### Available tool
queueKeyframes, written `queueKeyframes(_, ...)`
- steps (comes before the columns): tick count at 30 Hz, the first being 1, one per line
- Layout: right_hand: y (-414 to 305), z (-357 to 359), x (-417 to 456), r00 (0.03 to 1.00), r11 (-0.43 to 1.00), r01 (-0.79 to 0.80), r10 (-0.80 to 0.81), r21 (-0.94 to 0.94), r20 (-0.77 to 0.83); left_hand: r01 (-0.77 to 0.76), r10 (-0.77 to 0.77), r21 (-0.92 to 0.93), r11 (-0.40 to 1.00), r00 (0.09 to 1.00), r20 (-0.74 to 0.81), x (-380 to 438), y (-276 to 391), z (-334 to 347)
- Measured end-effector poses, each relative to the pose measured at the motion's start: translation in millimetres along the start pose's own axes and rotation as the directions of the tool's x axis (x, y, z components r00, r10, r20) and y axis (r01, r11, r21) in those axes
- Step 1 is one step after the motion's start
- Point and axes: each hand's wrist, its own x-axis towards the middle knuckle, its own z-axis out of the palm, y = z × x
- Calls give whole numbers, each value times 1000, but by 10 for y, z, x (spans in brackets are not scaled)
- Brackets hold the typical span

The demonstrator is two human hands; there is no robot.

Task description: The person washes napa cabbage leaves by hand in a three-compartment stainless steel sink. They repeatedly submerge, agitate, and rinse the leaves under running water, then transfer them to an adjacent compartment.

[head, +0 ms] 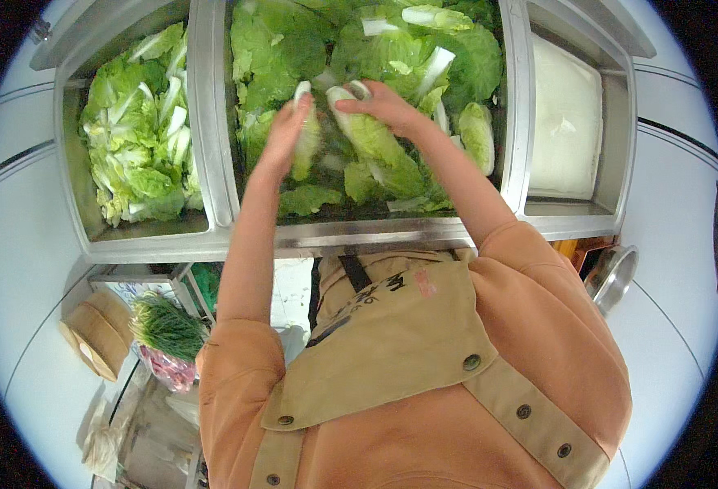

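Note:
Both my hands are over the middle basin [371, 231] of a metal sink, where many green lettuce leaves [279, 49] lie in water. Between its thumb and fingers, my left hand [284, 131] grips a pale-ribbed lettuce leaf [306, 150], slightly blurred. My right hand [388, 107] is closed around the white stem end of a bunch of lettuce leaves [368, 143], whose green ends slant down to the right. A compact lettuce piece [476, 137] rests by the basin's right wall. Parts of my fingers are hidden behind the stems.
The left basin [73, 177] holds loose lettuce leaves [142, 153]. A large white slab-like thing [564, 122] fills much of the right basin [616, 140]. Green stalks [172, 327] and a wooden tub [99, 333] stand at lower left; a metal bowl [616, 278] is at right.

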Motion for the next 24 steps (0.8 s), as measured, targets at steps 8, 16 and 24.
queueKeyframes(8, 85, -105, 65, 982, 971, 20, 26, -237, 188, 138, -76, -201, 970, 955, 287, 88, -223, 225)
queueKeyframes(16, 137, -108, 116, 994, 886, 110, -108, -450, 32, -119, 80, 304, 945, 987, 137, 91, -160, 135)
queueKeyframes(24, -1, 45, -90, 994, 960, -106, 95, 258, 56, 157, -74, -315, 936, 963, 259, -41, -286, 207)
